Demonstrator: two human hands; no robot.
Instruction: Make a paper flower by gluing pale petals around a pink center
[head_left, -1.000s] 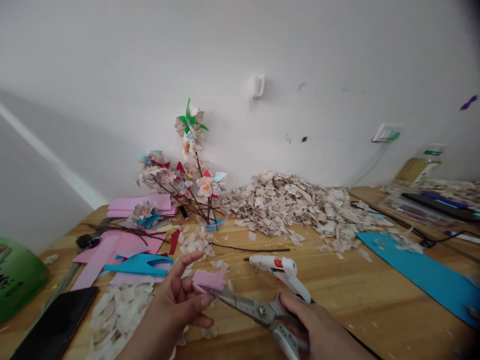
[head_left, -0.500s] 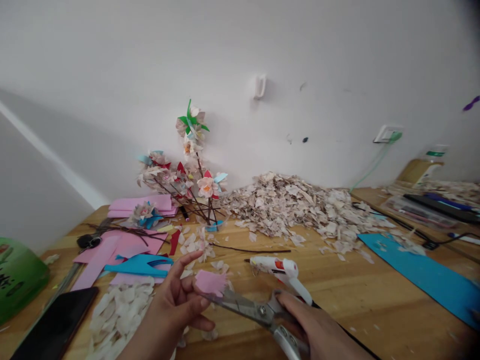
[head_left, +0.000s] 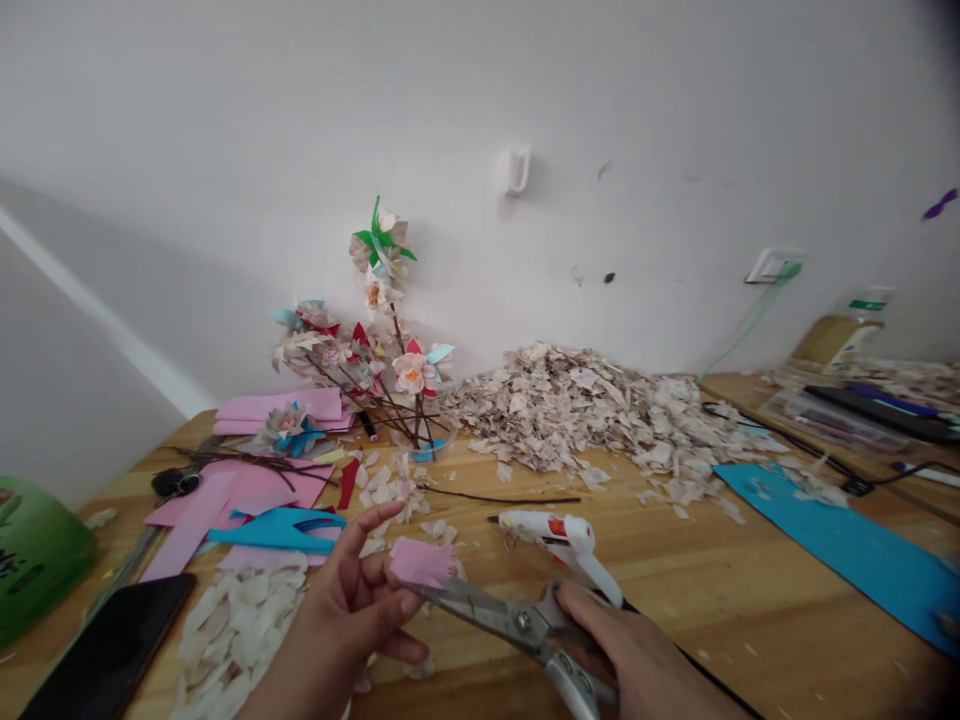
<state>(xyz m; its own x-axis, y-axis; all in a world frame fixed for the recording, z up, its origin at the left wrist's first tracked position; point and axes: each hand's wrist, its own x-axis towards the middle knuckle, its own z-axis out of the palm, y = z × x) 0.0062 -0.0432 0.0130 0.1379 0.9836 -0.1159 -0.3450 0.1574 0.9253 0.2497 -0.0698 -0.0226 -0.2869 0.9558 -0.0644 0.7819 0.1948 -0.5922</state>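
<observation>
My left hand (head_left: 360,610) pinches a small piece of pink paper (head_left: 424,562) between thumb and fingers, its index finger raised. The paper's right edge is fringed with narrow cuts. A pair of metal scissors (head_left: 523,622) is in my right hand (head_left: 622,645), fingers through the handles. The blades reach left, along the lower edge of the pink paper, with the tips close to my left fingers. Beyond the scissors lies a white glue gun (head_left: 559,540) on the wooden table (head_left: 675,580). Pale petals (head_left: 240,630) are spread beside my left forearm.
Flowers on twigs (head_left: 415,375) stand against the wall. A heap of dry pale flakes (head_left: 585,400) lies at the back. Blue sheet (head_left: 832,550) is on the right; pink sheets (head_left: 281,405), a phone (head_left: 112,640) and a green container (head_left: 41,560) are on the left.
The view has shifted very slightly. Both hands, the scissors and the pink paper stay in almost the same place.
</observation>
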